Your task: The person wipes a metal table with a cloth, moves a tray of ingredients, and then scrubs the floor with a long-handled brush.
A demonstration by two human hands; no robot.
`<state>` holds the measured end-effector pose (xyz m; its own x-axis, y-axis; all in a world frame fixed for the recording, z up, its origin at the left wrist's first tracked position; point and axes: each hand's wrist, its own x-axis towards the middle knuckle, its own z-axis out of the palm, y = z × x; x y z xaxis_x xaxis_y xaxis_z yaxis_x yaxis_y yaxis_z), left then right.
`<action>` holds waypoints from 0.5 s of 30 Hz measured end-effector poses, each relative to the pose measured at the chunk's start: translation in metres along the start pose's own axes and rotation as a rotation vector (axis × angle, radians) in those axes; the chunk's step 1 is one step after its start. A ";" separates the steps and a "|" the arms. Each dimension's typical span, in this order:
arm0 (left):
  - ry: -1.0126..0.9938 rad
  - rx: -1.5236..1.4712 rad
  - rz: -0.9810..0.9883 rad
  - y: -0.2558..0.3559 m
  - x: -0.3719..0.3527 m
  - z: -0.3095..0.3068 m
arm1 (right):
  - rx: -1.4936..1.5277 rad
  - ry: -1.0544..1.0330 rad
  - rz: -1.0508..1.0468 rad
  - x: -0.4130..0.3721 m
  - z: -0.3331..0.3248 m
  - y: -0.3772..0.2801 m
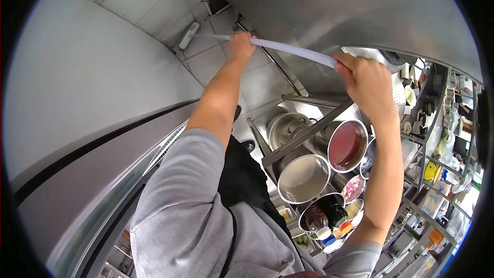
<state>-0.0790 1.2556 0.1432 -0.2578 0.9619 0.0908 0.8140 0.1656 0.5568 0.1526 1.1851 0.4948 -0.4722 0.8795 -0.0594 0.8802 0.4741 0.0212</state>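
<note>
A long white pole slants across the upper middle, with a narrow white bar-shaped head at its far end, like a floor broom or mop. That head lies at the floor tiles by the foot of the left wall. My left hand is wrapped round the pole partway along, on the head's side. Near the upper end, my right hand grips it with the thumb along the pole. Pale floor tiles show below the left hand.
A pale wall panel rises at left, a large steel surface at upper right. Below my right arm, a metal frame crosses several pots, including one with red liquid and one with cloudy liquid. Bottles stand nearby; crowded shelves are farther right.
</note>
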 end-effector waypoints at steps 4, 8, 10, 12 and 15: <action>-0.016 -0.035 -0.072 -0.038 0.008 0.030 | -0.057 -0.010 -0.057 0.014 0.047 -0.013; -0.056 -0.092 -0.020 -0.033 0.002 0.030 | 0.042 -0.020 0.053 0.002 0.057 -0.014; -0.074 -0.103 0.003 -0.022 0.006 0.040 | -0.022 -0.080 0.037 -0.011 0.064 -0.019; -0.125 -0.051 0.130 -0.021 0.010 0.045 | 0.046 -0.137 0.114 -0.015 0.061 -0.020; -0.256 0.057 0.214 -0.033 -0.008 0.059 | 0.187 -0.235 0.180 -0.028 0.067 -0.021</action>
<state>-0.0724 1.2552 0.0753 0.0552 0.9984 -0.0133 0.8650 -0.0412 0.5001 0.1504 1.1473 0.4290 -0.3042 0.9041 -0.3000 0.9520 0.2773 -0.1295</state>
